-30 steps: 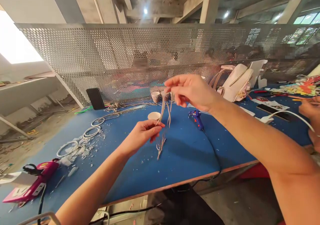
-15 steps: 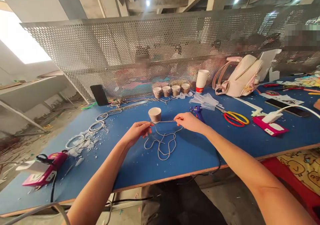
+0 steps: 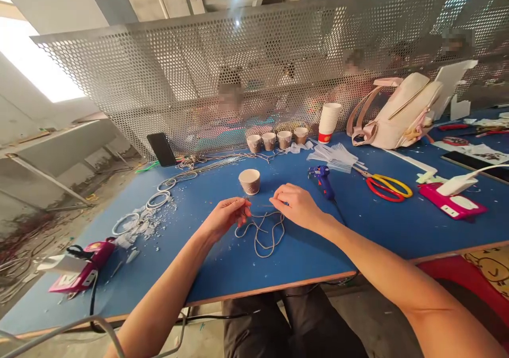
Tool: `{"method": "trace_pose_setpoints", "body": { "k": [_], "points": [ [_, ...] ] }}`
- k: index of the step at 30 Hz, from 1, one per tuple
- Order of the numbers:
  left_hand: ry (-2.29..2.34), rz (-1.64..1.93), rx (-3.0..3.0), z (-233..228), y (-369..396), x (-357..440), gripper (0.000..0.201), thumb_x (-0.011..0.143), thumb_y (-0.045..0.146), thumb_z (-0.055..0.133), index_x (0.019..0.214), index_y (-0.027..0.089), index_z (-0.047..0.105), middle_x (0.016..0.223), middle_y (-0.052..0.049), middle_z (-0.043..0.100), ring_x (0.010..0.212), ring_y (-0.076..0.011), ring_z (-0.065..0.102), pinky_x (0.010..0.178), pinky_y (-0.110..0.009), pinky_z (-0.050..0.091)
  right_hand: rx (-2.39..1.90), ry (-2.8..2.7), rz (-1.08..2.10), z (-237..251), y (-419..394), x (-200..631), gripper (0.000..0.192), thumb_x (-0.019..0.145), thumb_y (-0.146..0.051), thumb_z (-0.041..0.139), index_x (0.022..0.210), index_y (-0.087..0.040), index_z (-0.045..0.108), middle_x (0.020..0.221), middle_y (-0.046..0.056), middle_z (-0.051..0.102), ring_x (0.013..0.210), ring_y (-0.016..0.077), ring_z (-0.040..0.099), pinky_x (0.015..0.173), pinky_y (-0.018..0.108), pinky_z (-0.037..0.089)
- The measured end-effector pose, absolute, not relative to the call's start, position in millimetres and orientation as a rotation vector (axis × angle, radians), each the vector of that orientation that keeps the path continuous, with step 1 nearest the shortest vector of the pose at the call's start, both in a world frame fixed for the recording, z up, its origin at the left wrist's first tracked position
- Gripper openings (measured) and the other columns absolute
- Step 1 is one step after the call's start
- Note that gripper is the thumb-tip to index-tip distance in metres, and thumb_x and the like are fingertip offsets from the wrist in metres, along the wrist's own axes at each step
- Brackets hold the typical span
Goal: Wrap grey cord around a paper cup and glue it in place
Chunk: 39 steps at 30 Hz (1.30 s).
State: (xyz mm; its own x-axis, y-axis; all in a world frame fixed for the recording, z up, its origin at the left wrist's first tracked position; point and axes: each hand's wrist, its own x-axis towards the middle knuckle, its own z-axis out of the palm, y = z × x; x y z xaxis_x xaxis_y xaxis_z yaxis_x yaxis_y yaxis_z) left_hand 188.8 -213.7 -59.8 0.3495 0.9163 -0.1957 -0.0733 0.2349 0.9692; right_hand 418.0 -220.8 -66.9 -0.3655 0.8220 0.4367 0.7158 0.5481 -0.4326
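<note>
A thin grey cord (image 3: 265,254) lies in loose loops on the blue table, below and between my hands. My left hand (image 3: 228,217) has its fingers curled in a pinch on the cord. Across from it, my right hand (image 3: 296,205) pinches the cord too, thumb and forefinger together. A faint stretch of cord runs between the two sets of fingertips. Just beyond them a small paper cup (image 3: 249,183) stands upright, its lower side wrapped in a brownish covering; neither hand touches it.
Several wrapped cups (image 3: 269,141) line the mesh panel beside stacked paper cups (image 3: 330,122). A blue glue gun (image 3: 323,180), scissors (image 3: 387,187) and a pink power strip (image 3: 451,204) lie right. At left are white rings (image 3: 158,200), scraps, another power strip (image 3: 85,268) and a phone (image 3: 161,149).
My hands have drawn closer together and lowered toward me, so the cord between them no longer passes against the cup's base. The view has shifted slightly.
</note>
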Motion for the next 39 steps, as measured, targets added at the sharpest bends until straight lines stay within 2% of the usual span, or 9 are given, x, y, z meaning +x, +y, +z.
{"method": "trace_pose_setpoints", "body": {
  "k": [3, 5, 8, 12, 16, 18, 27, 34, 39],
  "points": [
    [0.943, 0.864, 1.066, -61.4, -214.2, 190.4, 0.033, 0.067, 0.041, 0.078, 0.077, 0.011, 0.069, 0.061, -0.004, 0.067, 0.048, -0.01, 0.056, 0.045, -0.021, 0.045, -1.222, -2.114, 0.164, -69.5, -220.2, 420.2, 0.024, 0.088, -0.014, 0.049, 0.102, -0.017, 0.067, 0.125, 0.013, 0.061, 0.106, 0.0254, 0.06, 0.092, 0.04, 0.047],
    [0.927, 0.872, 1.034, -62.1, -214.2, 191.9, 0.032, 0.067, 0.04, 0.078, 0.077, 0.011, 0.069, 0.061, -0.004, 0.068, 0.047, -0.0101, 0.057, 0.045, -0.021, 0.045, -1.213, -2.004, 0.192, -70.8, -218.7, 425.7, 0.035, 0.088, -0.011, 0.045, 0.119, -0.017, 0.06, 0.127, 0.014, 0.061, 0.101, 0.0234, 0.063, 0.087, 0.038, 0.05],
    [0.906, 0.879, 0.993, -62.9, -214.6, 196.8, 0.028, 0.069, 0.036, 0.077, 0.078, 0.011, 0.069, 0.062, -0.004, 0.069, 0.047, -0.0102, 0.058, 0.044, -0.02, 0.046, -1.198, -1.87, 0.266, -69.4, -219.0, 433.7, 0.025, 0.093, -0.021, 0.043, 0.102, -0.019, 0.066, 0.099, 0.011, 0.072, 0.085, 0.0222, 0.067, 0.082, 0.037, 0.05],
    [0.882, 0.844, 0.963, -61.5, -216.3, 207.5, 0.024, 0.072, 0.032, 0.075, 0.079, 0.01, 0.069, 0.062, -0.006, 0.069, 0.048, -0.0116, 0.06, 0.044, -0.02, 0.046, -1.157, -1.878, 0.381, -65.2, -223.7, 434.1, 0.027, 0.09, -0.031, 0.054, 0.068, -0.019, 0.065, 0.102, 0.013, 0.07, 0.098, 0.0261, 0.062, 0.092, 0.041, 0.043],
    [0.86, 0.807, 0.941, -52.9, -215.2, 220.1, 0.02, 0.074, 0.027, 0.073, 0.079, 0.009, 0.07, 0.062, -0.006, 0.069, 0.049, -0.0123, 0.061, 0.045, -0.021, 0.047, -1.074, -1.978, 0.722, -71.4, -224.6, 417.5, 0.008, 0.081, -0.02, 0.064, 0.078, -0.018, 0.07, 0.078, 0.003, 0.071, 0.067, 0.0148, 0.062, 0.066, 0.027, 0.049],
    [0.851, 0.812, 0.932, -46.8, -212.9, 226.6, 0.018, 0.074, 0.026, 0.072, 0.078, 0.009, 0.069, 0.061, -0.005, 0.068, 0.048, -0.0118, 0.061, 0.045, -0.021, 0.048, -1.046, -1.995, 0.88, -77.8, -222.4, 407.2, 0.009, 0.074, -0.015, 0.068, 0.082, -0.017, 0.072, 0.075, 0.0, 0.07, 0.062, 0.0128, 0.061, 0.06, 0.023, 0.047],
    [0.934, 0.967, 0.957, -47.6, -197.2, 217.7, 0.014, 0.069, 0.021, 0.074, 0.074, 0.012, 0.065, 0.072, -0.004, 0.07, 0.053, -0.0079, 0.059, 0.046, -0.016, 0.044, -1.088, -1.786, 1.277, -81.3, -207.9, 426.3, 0.022, 0.083, -0.033, 0.06, 0.073, -0.014, 0.069, 0.069, 0.001, 0.068, 0.06, 0.0126, 0.059, 0.06, 0.025, 0.044],
    [1.095, 0.857, 1.13, -47.4, -198.1, 198.8, 0.024, 0.074, 0.036, 0.07, 0.073, 0.012, 0.068, 0.064, -0.005, 0.068, 0.048, -0.0095, 0.055, 0.044, -0.02, 0.041, -1.047, -1.711, 1.48, -64.5, -212.3, 449.3, 0.024, 0.083, -0.033, 0.061, 0.091, -0.013, 0.07, 0.055, -0.002, 0.063, 0.04, 0.007, 0.048, 0.047, 0.022, 0.037],
    [1.177, 0.557, 1.438, -22.2, -207.8, 184.5, 0.027, 0.071, 0.037, 0.072, 0.058, 0.014, 0.067, 0.052, -0.002, 0.064, 0.048, -0.0112, 0.052, 0.048, -0.021, 0.039, -0.809, -1.322, 1.493, -47.1, -213.4, 461.9, 0.02, 0.079, -0.032, 0.06, 0.092, -0.018, 0.067, 0.068, 0.0, 0.071, 0.053, 0.0107, 0.061, 0.057, 0.025, 0.049]
  ]
}}
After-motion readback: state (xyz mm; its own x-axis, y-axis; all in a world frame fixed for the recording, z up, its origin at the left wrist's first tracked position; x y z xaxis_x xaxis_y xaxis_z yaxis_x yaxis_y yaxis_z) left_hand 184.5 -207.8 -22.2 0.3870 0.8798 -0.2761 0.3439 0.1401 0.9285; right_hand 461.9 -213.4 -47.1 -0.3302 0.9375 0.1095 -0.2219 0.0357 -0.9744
